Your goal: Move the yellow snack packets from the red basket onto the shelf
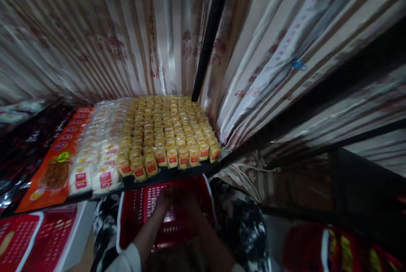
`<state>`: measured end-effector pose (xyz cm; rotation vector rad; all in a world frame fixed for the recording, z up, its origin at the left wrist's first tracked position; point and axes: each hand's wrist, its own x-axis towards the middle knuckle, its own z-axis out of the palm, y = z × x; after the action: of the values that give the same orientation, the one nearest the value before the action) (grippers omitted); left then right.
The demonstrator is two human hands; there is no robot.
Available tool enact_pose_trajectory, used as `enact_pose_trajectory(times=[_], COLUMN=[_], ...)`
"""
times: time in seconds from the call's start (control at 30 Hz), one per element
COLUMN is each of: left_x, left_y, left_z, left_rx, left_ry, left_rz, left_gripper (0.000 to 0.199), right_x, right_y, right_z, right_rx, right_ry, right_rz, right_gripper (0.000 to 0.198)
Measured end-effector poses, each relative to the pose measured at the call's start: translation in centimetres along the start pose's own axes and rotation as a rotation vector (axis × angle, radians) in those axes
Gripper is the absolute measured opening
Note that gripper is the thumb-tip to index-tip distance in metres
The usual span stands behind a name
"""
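A red plastic basket point(142, 232) with a pale rim rests between the person's patterned knees. Both arms reach down into it. My left hand point(165, 196) is over the far part of the basket, blurred and in shadow. Close beside it, my right hand point(187, 198) is darker still. The fingers of both hands are too dim to make out, and so is anything they may hold. Just beyond the basket, rows of yellow wrapped packs point(171, 132) with red labels stand on a dark shelf edge point(168, 173).
White wrapped packs point(106, 166) and an orange package point(53, 174) lie left of the yellow ones. More red baskets stand at lower left point(52, 234) and lower right point(301, 248). Striped curtains point(127, 31) hang behind, with a dark pole point(211, 35) in front.
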<state>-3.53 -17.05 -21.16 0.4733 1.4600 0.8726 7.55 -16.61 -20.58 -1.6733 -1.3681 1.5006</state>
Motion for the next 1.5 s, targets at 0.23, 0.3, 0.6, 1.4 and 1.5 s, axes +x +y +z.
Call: enact_pose_trajectory(times=[0.23,0.3,0.6,1.4,1.5], left_x=[-4.7,-5.8,-9.7,-10.3,-9.7], left_y=[1.7,2.3,5.6,14.5,14.5], left_z=[-1.9,-1.9,-0.9,9.6,10.1], left_rx=[0.004,0.063,0.314,0.794,0.803], left_ry=[0.014,0.010,0.041,0.195,0.169], left_rz=[0.057,0.074,0.489,1.058,1.101], left_gripper=[0.027,0.023,0.015,0.034,0.033], right_x=[-3.4,-4.2,-7.1,-7.0,-6.5], right_y=[-1.8,-2.3,-3.8,-7.6,-7.3], right_z=[-0.1,-0.3,-1.4,-6.7,-7.0], right_rx=[0.079,0.139,0.424,-0.334,-0.332], right_ry=[0.020,0.022,0.050,0.761,0.763], right_rz=[0.010,0.013,-0.223,-0.763,-0.793], right_gripper=[0.019,0.022,0.034,0.049,0.049])
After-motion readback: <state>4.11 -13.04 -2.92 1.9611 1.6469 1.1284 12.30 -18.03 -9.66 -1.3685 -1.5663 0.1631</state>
